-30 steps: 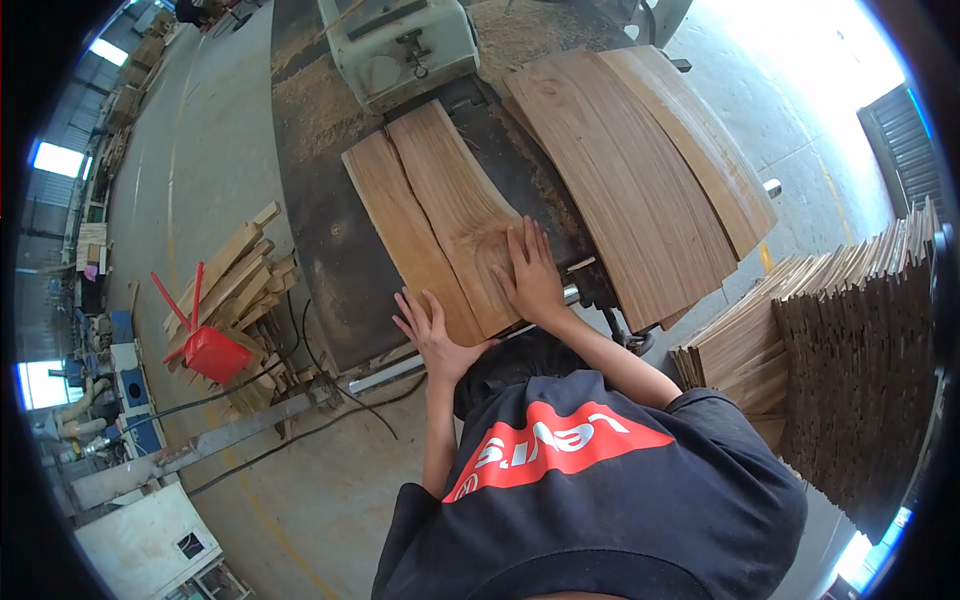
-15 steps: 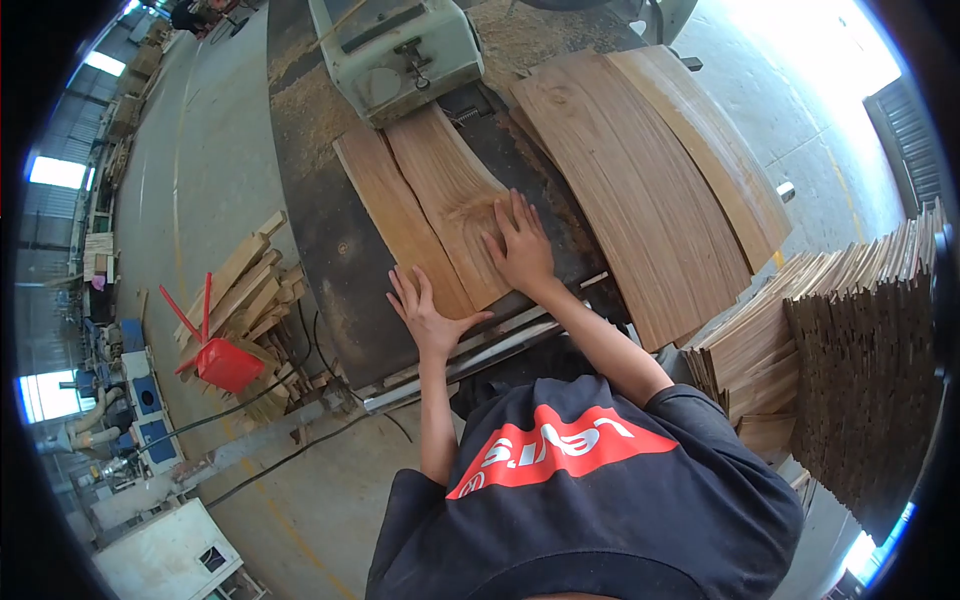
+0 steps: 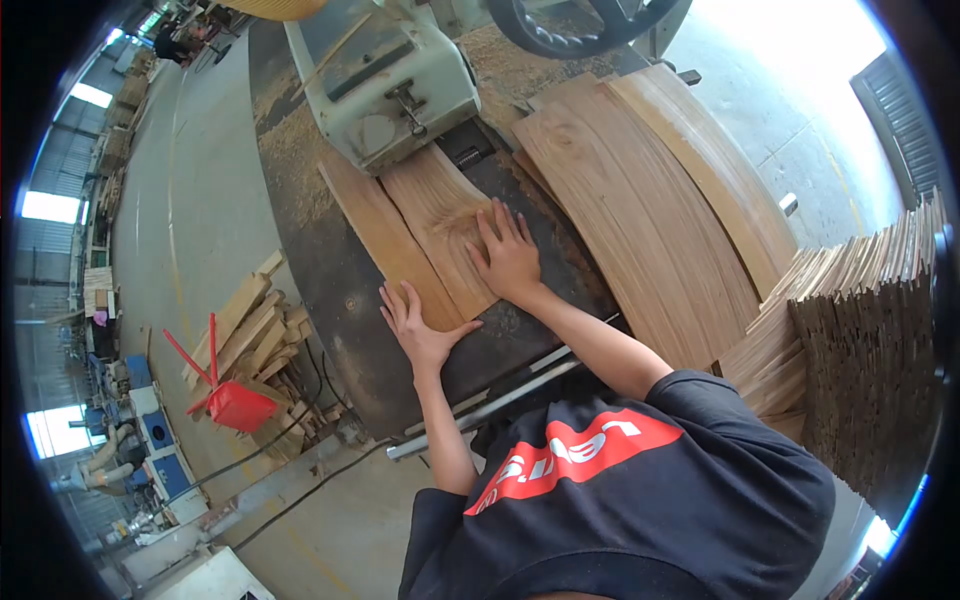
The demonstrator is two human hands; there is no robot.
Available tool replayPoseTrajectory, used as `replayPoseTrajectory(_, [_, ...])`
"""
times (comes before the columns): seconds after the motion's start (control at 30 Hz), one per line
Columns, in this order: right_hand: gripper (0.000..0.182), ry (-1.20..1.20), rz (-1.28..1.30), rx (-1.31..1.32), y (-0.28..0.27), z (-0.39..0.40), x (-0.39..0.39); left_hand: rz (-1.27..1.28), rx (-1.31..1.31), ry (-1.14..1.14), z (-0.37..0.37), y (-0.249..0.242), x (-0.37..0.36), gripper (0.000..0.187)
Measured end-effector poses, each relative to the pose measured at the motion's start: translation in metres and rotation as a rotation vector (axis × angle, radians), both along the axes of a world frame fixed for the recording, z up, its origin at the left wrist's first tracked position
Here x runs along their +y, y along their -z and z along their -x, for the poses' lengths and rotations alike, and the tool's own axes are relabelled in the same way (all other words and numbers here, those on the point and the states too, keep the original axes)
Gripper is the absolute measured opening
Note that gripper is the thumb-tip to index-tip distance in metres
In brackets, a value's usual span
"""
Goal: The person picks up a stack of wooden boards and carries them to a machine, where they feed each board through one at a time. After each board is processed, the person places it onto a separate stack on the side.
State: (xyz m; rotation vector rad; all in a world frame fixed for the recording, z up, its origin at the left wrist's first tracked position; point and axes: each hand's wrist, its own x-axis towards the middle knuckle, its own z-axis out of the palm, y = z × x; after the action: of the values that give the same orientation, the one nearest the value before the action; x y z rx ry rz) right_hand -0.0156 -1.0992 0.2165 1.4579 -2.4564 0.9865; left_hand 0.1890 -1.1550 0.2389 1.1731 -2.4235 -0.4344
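Two wooden boards lie side by side on the dark machine table (image 3: 350,300), a thin dark gap between them. Their far ends run under the pale green machine housing (image 3: 400,110). My left hand (image 3: 424,335) is at the near corner of the left board (image 3: 395,240), fingers spread and thumb stretched along its near end. On the right board (image 3: 440,205), which shows a knot, my right hand (image 3: 512,262) rests flat near the right edge, its fingers stretched forward. Neither hand is closed around anything.
Wide planks (image 3: 640,210) lie at the right of the table. A tall stack of thin boards (image 3: 865,350) stands further right. A dark handwheel (image 3: 580,25) is at the top. At left are a red plastic object (image 3: 240,405) and loose wood offcuts (image 3: 250,320) near cables.
Both hands have moved forward with the two boards, whose far ends reach further under the housing. More of the table shows between the boards' near ends and my body. The view has tilted slightly.
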Motion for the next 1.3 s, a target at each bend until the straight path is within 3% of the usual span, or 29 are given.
replayPoseTrajectory(0.23, [0.061,0.016,-0.015,-0.009,0.007,0.004,-0.018,-0.007,-0.105,0.012,0.006,-0.011,-0.019,0.143])
replayPoseTrajectory(0.53, [0.068,-0.048,0.046,-0.067,0.005,0.038,-0.058,0.077,0.006,-0.075,0.028,0.005,-0.045,0.131])
replayPoseTrajectory(0.57, [0.072,-0.067,-0.076,-0.095,-0.004,0.04,-0.053,0.08,0.01,-0.059,0.025,0.007,-0.044,0.131])
replayPoseTrajectory(0.63, [0.076,-0.068,-0.197,-0.116,-0.033,0.043,-0.029,0.112,0.07,-0.069,0.023,0.012,-0.045,0.125])
replayPoseTrajectory(0.7, [0.089,-0.154,0.007,0.087,-0.078,0.037,0.044,0.081,0.13,-0.082,0.024,0.015,-0.049,0.125])
replayPoseTrajectory(0.77, [0.104,0.014,-0.134,0.132,-0.114,0.043,0.106,0.047,0.192,-0.119,0.025,0.017,-0.051,0.125])
replayPoseTrajectory(0.83, [0.124,0.244,-0.377,-0.034,-0.138,0.063,0.152,0.085,0.167,-0.116,0.027,0.017,-0.054,0.121])
replayPoseTrajectory(0.9, [0.142,0.352,-0.402,-0.211,-0.124,0.099,0.193,0.111,0.159,-0.112,0.029,0.017,-0.055,0.116])
replayPoseTrajectory(1.0, [0.156,0.389,-0.553,-0.204,-0.135,0.114,0.225,0.098,0.159,-0.136,0.029,0.019,-0.056,0.106])
replayPoseTrajectory(1.17, [0.161,0.358,-0.535,-0.182,-0.13,0.099,0.222,0.205,0.177,-0.154,0.029,0.022,-0.056,0.092])
replayPoseTrajectory(1.3, [0.152,0.35,-0.487,-0.176,-0.13,0.083,0.219,0.151,0.306,-0.174,0.029,0.024,-0.052,0.091])
